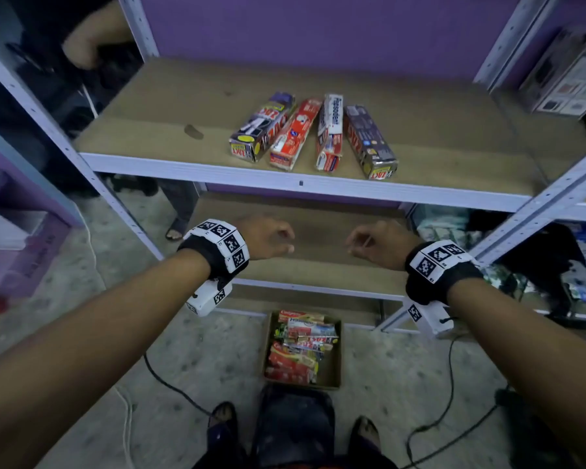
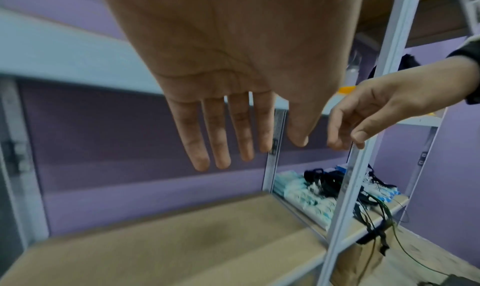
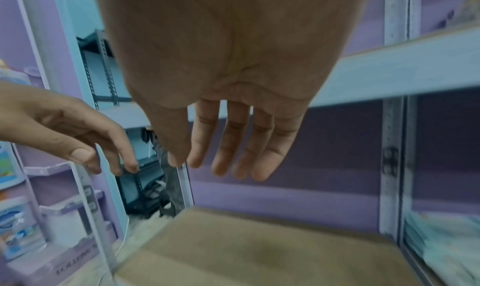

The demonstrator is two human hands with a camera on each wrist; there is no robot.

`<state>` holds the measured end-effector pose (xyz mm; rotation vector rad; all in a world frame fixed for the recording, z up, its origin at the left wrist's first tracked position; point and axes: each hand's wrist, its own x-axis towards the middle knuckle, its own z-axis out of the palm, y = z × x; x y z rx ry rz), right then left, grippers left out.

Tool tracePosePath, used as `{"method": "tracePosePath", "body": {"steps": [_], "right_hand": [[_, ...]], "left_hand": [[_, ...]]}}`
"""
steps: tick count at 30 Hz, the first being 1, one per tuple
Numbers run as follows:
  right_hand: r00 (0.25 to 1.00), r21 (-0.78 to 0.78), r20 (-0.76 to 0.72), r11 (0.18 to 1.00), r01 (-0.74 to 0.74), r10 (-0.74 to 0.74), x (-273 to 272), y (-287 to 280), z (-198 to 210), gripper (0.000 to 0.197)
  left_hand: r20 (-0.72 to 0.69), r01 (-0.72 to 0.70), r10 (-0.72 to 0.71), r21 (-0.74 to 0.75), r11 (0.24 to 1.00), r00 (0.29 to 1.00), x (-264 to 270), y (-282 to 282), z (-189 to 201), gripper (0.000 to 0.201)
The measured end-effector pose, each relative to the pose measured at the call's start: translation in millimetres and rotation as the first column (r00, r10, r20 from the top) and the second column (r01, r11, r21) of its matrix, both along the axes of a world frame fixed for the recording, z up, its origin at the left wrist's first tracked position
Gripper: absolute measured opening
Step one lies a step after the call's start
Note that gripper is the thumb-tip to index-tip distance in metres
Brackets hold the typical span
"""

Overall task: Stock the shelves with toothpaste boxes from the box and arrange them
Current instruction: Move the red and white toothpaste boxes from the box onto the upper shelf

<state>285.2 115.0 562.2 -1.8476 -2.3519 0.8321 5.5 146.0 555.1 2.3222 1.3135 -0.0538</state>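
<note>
Several toothpaste boxes [image 1: 313, 135] lie side by side near the front edge of the upper shelf [image 1: 142, 130]. On the floor below stands a cardboard box [image 1: 332, 367] holding more toothpaste boxes [image 1: 300, 346]. My left hand [image 1: 271, 238] and right hand [image 1: 372, 245] hover empty in front of the lower shelf [image 1: 318, 238], facing each other, fingers relaxed. The left wrist view shows my left hand's [image 2: 233, 126] fingers straight, with the right hand [image 2: 363, 116] beside it. My right hand [image 3: 228, 136] looks the same in the right wrist view, next to the left hand [image 3: 78, 132].
White metal uprights [image 1: 535, 204] frame the shelving unit. The neighbouring shelf [image 2: 384, 210] on the right holds cables and packets. Black cables [image 1: 430, 424] run across the floor. My feet [image 1: 222, 418] stand just behind the cardboard box. Another person's foot [image 1: 175, 231] shows at left.
</note>
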Motion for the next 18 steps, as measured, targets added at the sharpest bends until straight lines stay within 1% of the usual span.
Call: {"method": "tracePosePath", "body": {"steps": [3, 5, 7, 9, 11, 13, 18], "right_hand": [[1.000, -0.089, 0.000, 0.996, 0.027, -0.027, 1, -17, -34, 0.004], [0.998, -0.152, -0.033, 0.987, 0.052, -0.058, 3, -30, -59, 0.006], [0.998, -0.233, -0.035, 0.972, 0.042, -0.052, 5, -42, -86, 0.009], [1.000, -0.316, 0.013, 0.949, 0.009, -0.006, 5, -54, -116, 0.019], [0.999, -0.402, 0.044, 0.915, 0.013, 0.005, 3, -64, -144, 0.028], [0.998, -0.446, 0.053, 0.894, 0.042, -0.020, 3, -72, -173, 0.027], [0.993, -0.540, 0.064, 0.833, 0.119, -0.101, 0, -87, -256, 0.021]], "left_hand": [[0.013, -0.030, 0.032, -0.124, 0.992, 0.999, 3, -15, -38, 0.029], [0.045, -0.065, 0.077, -0.226, 0.972, 0.996, 4, -25, -67, 0.023], [0.038, -0.095, 0.111, -0.300, 0.949, 0.993, 6, -36, -97, 0.018], [-0.003, -0.123, 0.130, -0.343, 0.931, 0.991, 9, -46, -128, 0.017], [-0.023, -0.141, 0.143, -0.373, 0.917, 0.989, 11, -56, -157, 0.019], [-0.028, -0.165, 0.169, -0.418, 0.893, 0.985, 11, -64, -187, 0.021], [-0.125, -0.240, 0.205, -0.497, 0.834, 0.971, 6, -80, -265, 0.026]]}}
